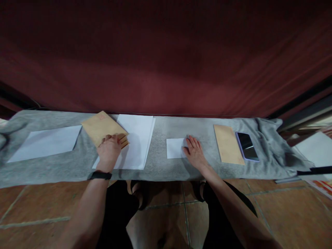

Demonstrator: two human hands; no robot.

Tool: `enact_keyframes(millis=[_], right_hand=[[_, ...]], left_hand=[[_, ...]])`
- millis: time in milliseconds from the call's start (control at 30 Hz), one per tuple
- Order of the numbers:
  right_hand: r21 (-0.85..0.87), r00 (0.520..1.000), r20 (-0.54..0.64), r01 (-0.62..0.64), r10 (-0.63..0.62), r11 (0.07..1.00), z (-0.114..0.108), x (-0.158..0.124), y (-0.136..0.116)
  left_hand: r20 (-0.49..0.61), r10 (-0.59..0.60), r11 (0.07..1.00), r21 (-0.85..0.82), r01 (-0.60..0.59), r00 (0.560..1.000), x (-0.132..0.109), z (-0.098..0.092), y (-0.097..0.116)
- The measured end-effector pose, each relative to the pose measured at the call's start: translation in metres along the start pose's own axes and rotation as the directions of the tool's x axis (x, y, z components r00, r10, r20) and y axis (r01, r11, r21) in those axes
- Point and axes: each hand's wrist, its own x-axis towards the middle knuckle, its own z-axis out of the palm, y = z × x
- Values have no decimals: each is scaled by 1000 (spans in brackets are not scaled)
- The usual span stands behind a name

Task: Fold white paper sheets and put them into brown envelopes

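My left hand [110, 149] is closed around the lower right corner of a stack of brown paper envelopes [100, 126], where several edges fan apart at the fingers. Under that corner, white paper sheets [137, 138] lie in a pile on the grey cloth. A small white piece of paper, apparently folded [174, 148], rests flat in the middle. My right hand [194, 150] lies flat with fingers stretched out over the right edge of this paper, partly hiding it.
Another white sheet [49, 143] lies at the left of the grey cloth [160, 173]. To the right are a single brown envelope [228, 145] and a phone [247, 146] in a purple case. A dark red upright surface [166, 79] stands behind. Papers [317, 148] sit at far right.
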Motion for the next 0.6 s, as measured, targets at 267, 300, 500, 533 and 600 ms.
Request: enact_keyframes(millis=[267, 300, 500, 533, 600], right_hand=[[246, 997, -77, 40, -21, 968, -5, 8, -9], [325, 996, -85, 51, -25, 944, -8, 8, -12], [792, 997, 81, -75, 18, 606, -11, 10, -42], [845, 993, 120, -110, 15, 524, -8, 11, -46], [905, 981, 194, -189, 25, 380, -3, 14, -50]], left_hand=[[-95, -103, 994, 34, 107, 990, -8, -46, 75], [-58, -44, 998, 40, 47, 997, -14, -48, 92], [115, 402, 914, -116, -389, 909, -58, -49, 195], [127, 424, 902, -147, -405, 897, -63, -48, 205], [138, 445, 886, -213, -412, 885, -69, -44, 217]])
